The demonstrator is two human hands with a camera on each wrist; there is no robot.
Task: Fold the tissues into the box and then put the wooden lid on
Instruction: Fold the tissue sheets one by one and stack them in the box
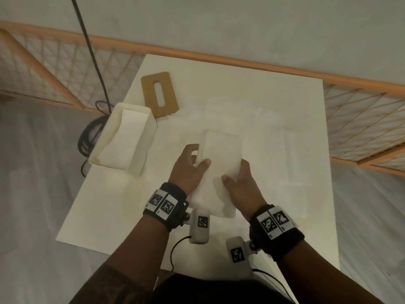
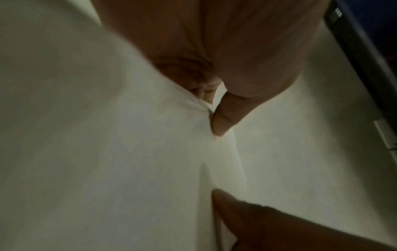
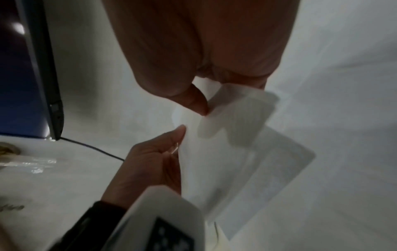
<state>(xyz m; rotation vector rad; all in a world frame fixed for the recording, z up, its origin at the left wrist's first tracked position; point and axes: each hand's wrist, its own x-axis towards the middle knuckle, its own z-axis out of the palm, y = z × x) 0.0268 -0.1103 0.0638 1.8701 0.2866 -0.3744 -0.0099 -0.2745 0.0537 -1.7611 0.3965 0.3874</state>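
Scanning from the left: we see the box [image 1: 122,139] at the table [image 1: 285,106] edge, open and already holding folded sheets, with the wooden lid [image 1: 159,97] lying just behind it. At centre, the left hand [image 1: 186,170] and right hand [image 1: 242,183] each pinch a side of one tissue [image 1: 219,154], raised off the table. We judge the fold is under way; next, carry it left into the box without letting it spring open.

head view steep down over table [image 1: 274,106], wrist views close along palms, sharing the tissue [image 1: 219,154]
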